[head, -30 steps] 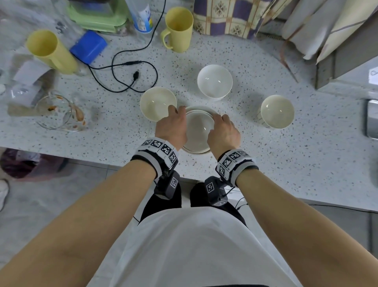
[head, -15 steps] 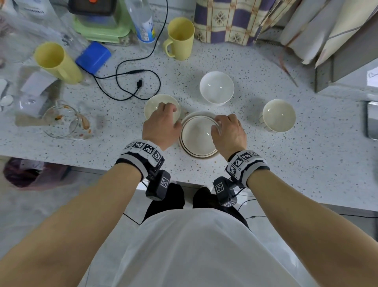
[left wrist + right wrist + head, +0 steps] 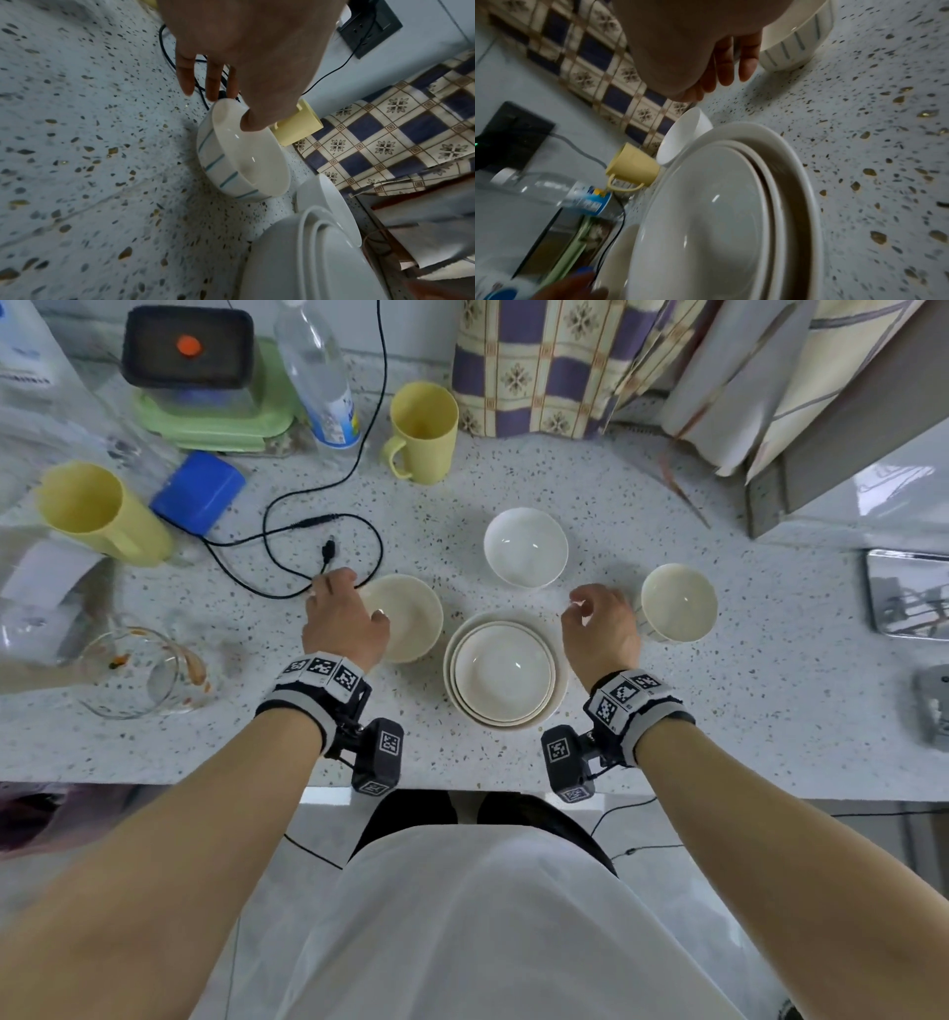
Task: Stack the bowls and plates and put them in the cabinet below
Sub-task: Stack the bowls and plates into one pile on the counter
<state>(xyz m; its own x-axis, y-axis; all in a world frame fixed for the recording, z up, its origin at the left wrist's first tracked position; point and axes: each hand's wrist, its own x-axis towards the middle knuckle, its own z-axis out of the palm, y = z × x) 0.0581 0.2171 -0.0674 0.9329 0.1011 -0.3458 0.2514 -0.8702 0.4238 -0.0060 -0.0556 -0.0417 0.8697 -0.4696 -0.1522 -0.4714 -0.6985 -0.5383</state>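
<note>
Item 1, landmark: the plate stack [image 3: 506, 672], three nested pale plates on the speckled counter [image 3: 770, 690], directly before me near the front edge. Nothing lay in the top plate.

Item 2: striped bowl, left [image 3: 405, 616], just beside the stack on its left, upright, empty. My left hand [image 3: 344, 624] was on its far-left rim; the left wrist view showed the thumb inside the bowl and the fingers outside it (a pinch on the rim, bowl on the counter as far as I could tell).

Item 3: striped bowl, right [image 3: 678, 602], to the right of the stack and a little behind, upright, empty. My right hand [image 3: 601, 626] hung between stack and this bowl, fingers loosely curled, holding nothing, close to the bowl's wall but not touching, as best I could judge.

Item 4: plain white bowl [image 3: 526, 546], behind the stack, upright, empty, roughly midway between my hands.

Governing relation, as I judged it: each striped bowl lay outward from the stack on its own hand's side, so each had to travel inward to the stack; the left was nearer to being lifted.

Sundries, behind and left of the stack: yellow mug [image 3: 423, 433], black cable [image 3: 287, 531], water bottle [image 3: 321, 377].
</note>
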